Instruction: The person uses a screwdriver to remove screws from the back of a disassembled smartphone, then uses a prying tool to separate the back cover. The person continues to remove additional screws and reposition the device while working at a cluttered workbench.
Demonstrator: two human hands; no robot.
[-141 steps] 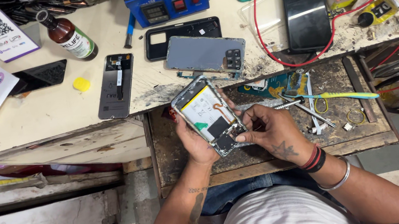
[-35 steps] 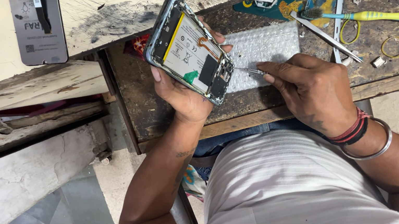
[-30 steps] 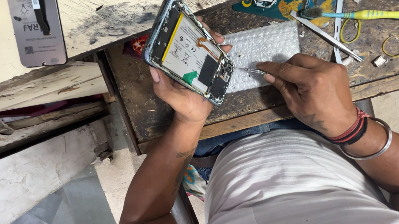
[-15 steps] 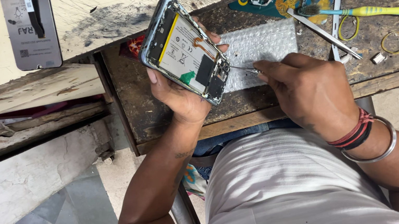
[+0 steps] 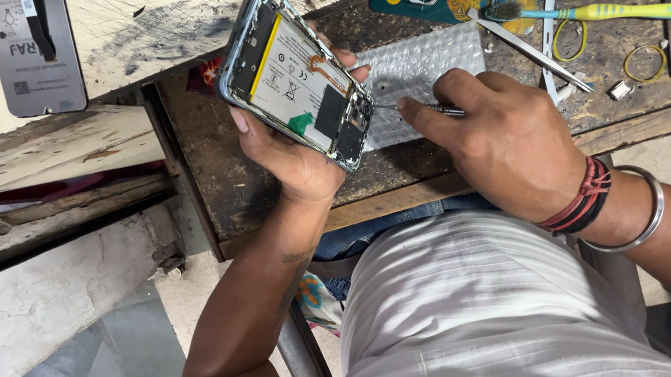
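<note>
The left hand (image 5: 295, 155) is closed around an opened phone (image 5: 293, 80) with its back cover off, holding it tilted above the worn wooden surface (image 5: 283, 196). The right hand (image 5: 505, 136) pinches a thin metal tool (image 5: 421, 109), its tip at the phone's lower corner beside the dark circuit parts. A sheet of bubble wrap (image 5: 424, 69) lies just behind the two hands. Tweezers (image 5: 528, 53) and a green toothbrush (image 5: 619, 11) rest farther back. The phone has no support beneath it, so a slip of the tool could scratch the board or pierce the battery, and a loose grip could let the phone drop.
</note>
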